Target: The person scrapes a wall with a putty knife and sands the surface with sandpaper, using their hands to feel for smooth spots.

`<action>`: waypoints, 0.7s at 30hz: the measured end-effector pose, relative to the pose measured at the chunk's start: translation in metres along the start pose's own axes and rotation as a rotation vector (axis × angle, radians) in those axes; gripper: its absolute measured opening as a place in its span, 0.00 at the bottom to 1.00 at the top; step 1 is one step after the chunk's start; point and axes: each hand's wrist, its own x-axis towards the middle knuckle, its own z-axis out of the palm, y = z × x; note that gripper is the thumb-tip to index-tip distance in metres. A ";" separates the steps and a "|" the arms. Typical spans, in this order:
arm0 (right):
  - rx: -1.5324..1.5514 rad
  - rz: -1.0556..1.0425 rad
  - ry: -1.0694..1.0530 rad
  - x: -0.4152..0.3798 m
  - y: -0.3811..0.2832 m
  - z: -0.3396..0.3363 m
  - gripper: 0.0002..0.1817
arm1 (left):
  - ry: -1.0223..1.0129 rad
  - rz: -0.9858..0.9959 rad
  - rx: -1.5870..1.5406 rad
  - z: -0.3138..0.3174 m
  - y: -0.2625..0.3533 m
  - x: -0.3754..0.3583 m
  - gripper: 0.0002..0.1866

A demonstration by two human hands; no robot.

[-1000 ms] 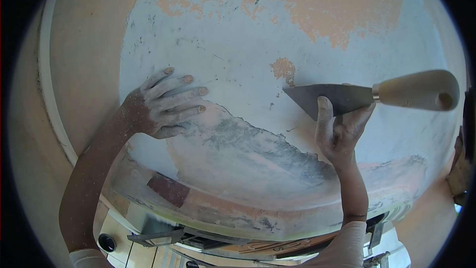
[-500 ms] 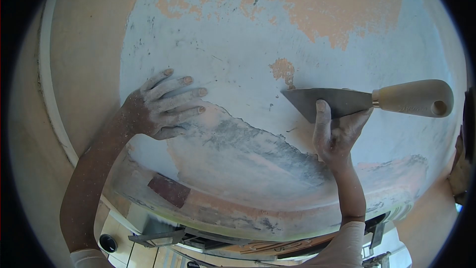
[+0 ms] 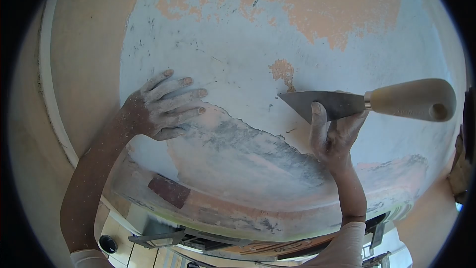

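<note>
My left hand (image 3: 161, 106) lies on the pale blue-white painted surface (image 3: 213, 64), fingers spread and coated in white dust. My right hand (image 3: 337, 131) grips a putty knife (image 3: 329, 104) by its metal blade, the thumb lying across the blade's face. The knife's beige handle points to the right and its blade corner points left. Just above that corner is a small bare peach patch (image 3: 282, 71). Between my hands runs the ragged edge of a scraped grey and pink area (image 3: 243, 149).
A dark reddish-brown rectangular piece (image 3: 169, 191) sits near the lower edge of the surface. Below are a tiled floor (image 3: 141, 255), a round black object (image 3: 107, 243) and some metal-framed items. A light trim strip (image 3: 45, 59) runs down the left side. Larger peach areas (image 3: 342, 5) show at the top.
The putty knife has shifted slightly left, and its handle end has tipped a little downward. My right hand moved left with it. My left hand stays in place.
</note>
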 end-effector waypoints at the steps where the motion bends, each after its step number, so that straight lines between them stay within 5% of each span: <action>1: 0.121 0.178 0.068 0.005 -0.001 0.001 0.34 | 0.004 0.004 0.002 0.000 -0.001 0.000 0.25; 5: -0.031 -0.006 -0.030 -0.006 -0.006 0.006 0.31 | 0.014 0.005 -0.003 0.000 -0.001 0.001 0.24; 8: 0.248 0.322 0.148 0.004 -0.010 0.005 0.34 | 0.020 0.018 0.004 0.001 0.000 0.000 0.23; 10: 0.132 0.107 0.010 -0.003 -0.003 0.003 0.32 | 0.011 0.027 0.003 -0.001 -0.001 0.001 0.23; 12: 0.104 0.029 -0.046 -0.001 -0.005 0.000 0.30 | 0.022 0.012 0.007 0.001 0.000 0.001 0.23; 13: 0.200 0.219 0.068 -0.001 -0.002 0.001 0.32 | 0.027 0.003 0.011 0.001 0.000 0.000 0.23; 17: -0.134 -0.066 -0.071 -0.009 -0.006 0.002 0.29 | 0.015 0.005 0.009 0.000 -0.001 0.000 0.23; 20: 0.196 0.288 0.168 0.001 -0.005 0.005 0.36 | 0.025 0.013 0.021 0.001 -0.001 0.000 0.23; 21: 0.112 0.139 0.104 -0.003 -0.003 0.006 0.34 | 0.019 0.010 0.016 0.000 0.000 0.000 0.23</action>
